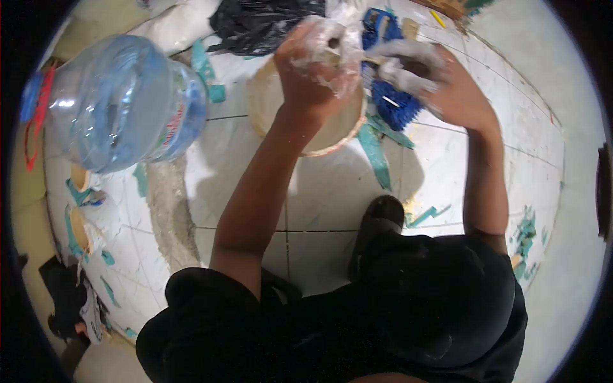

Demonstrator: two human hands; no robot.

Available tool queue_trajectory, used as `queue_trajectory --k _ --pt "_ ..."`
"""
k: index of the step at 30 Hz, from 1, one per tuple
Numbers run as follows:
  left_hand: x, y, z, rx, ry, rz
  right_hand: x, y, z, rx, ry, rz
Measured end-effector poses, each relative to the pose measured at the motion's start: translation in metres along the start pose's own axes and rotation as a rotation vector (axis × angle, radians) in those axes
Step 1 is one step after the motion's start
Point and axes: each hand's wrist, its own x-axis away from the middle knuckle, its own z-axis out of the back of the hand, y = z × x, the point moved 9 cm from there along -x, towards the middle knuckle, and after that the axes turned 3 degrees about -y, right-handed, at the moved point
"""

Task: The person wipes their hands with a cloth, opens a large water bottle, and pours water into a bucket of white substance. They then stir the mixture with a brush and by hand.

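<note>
My left hand (310, 73) curls over a round, cream-coloured bucket (267, 96), its grip unclear; my right hand (454, 92), half-open, seemingly empty, is beside it. Wet white paste (408, 50) coats both: best kept over the bucket.

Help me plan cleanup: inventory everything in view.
Plastic bottle: one, bluish, left.
Round open container: one, cream, upper centre.
Plastic bag: one, black, top centre.
Lumpy bundle: one, white, top left.
Shaggy fabric: uncounted, blue, upper right.
Flat scraps: many, teal, scattered.
Thin stick: one, yellow, top right.
Tiled floor: one, white, throughout.
Blurry heap: one, dark, lower left.
Clothing: unclear, black, bottom.
Shoe: one clear, dark, below centre.
Left hand: one, smeared white, upper centre.
Right hand: one, smeared white, upper right.
</note>
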Motion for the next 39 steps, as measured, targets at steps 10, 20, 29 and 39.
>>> queue_trajectory --k 10,20,29,39 --pt "-0.069 0.061 0.01 -0.045 -0.188 -0.445 0.003 0.057 -0.014 0.057 -0.025 -0.19" --pt "-0.067 0.055 0.079 -0.188 -0.917 -0.431 -0.011 0.029 -0.006 0.24 -0.041 -0.233" --pt "-0.094 0.006 0.404 -0.959 0.34 0.222 -0.042 -0.024 -0.007 0.229 -0.099 -0.06" --pt "-0.061 -0.088 0.379 0.125 0.239 0.535 -0.097 -0.196 -0.024 0.408 -0.205 0.4"
